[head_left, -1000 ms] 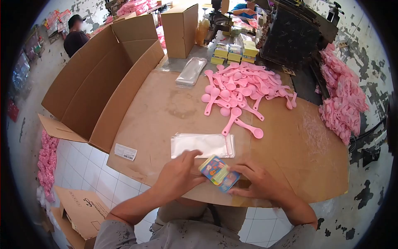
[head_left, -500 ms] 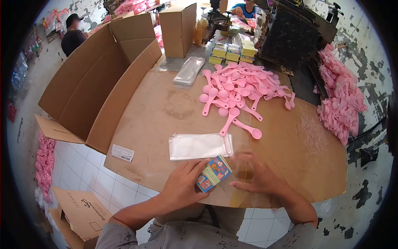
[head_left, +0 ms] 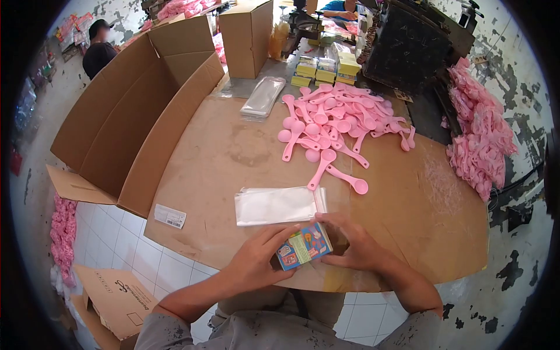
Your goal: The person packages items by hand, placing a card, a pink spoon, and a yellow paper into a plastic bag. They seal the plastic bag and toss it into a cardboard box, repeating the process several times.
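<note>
Low pass for my right hand (head_left: 360, 248) at 2 o'clock, over cardboard tabletop (head_left: 402, 210) to the pink bundle (head_left: 481, 137). Scoop pile (head_left: 344, 116) blocks 12 to 1. Lane at 10, between flat plastic sleeves (head_left: 271, 206) and the open carton's wall (head_left: 169, 137).

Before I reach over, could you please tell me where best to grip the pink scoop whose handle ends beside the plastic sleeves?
Pinch the pink scoop by its handle, near the holed end, coming from the wearer's side of the table. That slim handle points away from the pile toward the plastic sleeves, with its round bowl farther back.
</note>
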`<state>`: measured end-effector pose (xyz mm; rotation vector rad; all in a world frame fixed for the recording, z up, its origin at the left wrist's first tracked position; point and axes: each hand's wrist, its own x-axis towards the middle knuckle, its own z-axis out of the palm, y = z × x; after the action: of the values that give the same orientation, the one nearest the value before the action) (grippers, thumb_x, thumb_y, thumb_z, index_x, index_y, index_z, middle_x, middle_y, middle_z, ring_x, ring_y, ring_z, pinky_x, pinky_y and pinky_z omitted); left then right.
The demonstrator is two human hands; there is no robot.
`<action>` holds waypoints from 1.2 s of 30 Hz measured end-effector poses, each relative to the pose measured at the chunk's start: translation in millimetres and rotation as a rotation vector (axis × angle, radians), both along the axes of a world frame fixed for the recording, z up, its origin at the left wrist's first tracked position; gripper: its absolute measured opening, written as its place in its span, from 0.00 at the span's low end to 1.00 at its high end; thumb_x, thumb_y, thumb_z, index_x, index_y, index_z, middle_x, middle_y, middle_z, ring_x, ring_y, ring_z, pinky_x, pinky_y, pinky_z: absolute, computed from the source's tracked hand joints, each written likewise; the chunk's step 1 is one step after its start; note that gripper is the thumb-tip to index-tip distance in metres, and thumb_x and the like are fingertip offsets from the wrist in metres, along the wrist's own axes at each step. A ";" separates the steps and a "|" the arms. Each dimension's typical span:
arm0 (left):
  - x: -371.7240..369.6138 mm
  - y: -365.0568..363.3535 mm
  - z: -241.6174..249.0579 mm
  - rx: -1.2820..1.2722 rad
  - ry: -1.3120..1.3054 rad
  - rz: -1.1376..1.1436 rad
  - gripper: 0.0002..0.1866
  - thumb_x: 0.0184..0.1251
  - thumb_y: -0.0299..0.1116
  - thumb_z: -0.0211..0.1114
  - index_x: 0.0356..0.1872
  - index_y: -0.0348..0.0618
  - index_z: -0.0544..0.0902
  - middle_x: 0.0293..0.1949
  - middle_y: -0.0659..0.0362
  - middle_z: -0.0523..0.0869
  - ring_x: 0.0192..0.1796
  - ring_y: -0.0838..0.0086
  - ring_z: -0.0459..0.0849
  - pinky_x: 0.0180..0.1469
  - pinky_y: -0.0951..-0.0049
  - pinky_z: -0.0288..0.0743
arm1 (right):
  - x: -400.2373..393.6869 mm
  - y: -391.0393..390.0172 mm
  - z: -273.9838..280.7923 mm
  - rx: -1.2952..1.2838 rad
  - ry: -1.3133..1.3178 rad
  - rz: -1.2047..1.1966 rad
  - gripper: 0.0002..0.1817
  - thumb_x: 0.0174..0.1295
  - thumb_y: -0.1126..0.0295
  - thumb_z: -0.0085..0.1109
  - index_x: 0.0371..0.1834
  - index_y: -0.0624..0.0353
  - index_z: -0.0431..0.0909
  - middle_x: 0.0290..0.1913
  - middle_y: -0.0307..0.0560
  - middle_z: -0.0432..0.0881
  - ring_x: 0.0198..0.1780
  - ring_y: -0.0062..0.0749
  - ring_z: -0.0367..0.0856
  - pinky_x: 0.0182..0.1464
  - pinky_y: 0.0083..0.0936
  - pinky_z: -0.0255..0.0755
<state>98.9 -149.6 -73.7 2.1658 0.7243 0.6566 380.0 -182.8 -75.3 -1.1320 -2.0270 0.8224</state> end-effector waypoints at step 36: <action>19.2 25.4 -7.5 0.207 0.038 -0.093 0.46 0.56 0.42 0.85 0.76 0.42 0.74 0.64 0.47 0.83 0.62 0.53 0.86 0.61 0.58 0.84 | 10.4 0.0 -3.5 0.042 -0.101 -0.022 0.48 0.51 0.63 0.86 0.77 0.54 0.71 0.71 0.49 0.79 0.69 0.47 0.79 0.74 0.42 0.69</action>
<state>118.1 -124.2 -81.2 2.3916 0.5928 0.6680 390.4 -182.7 -78.8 -1.1914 -2.1008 0.7218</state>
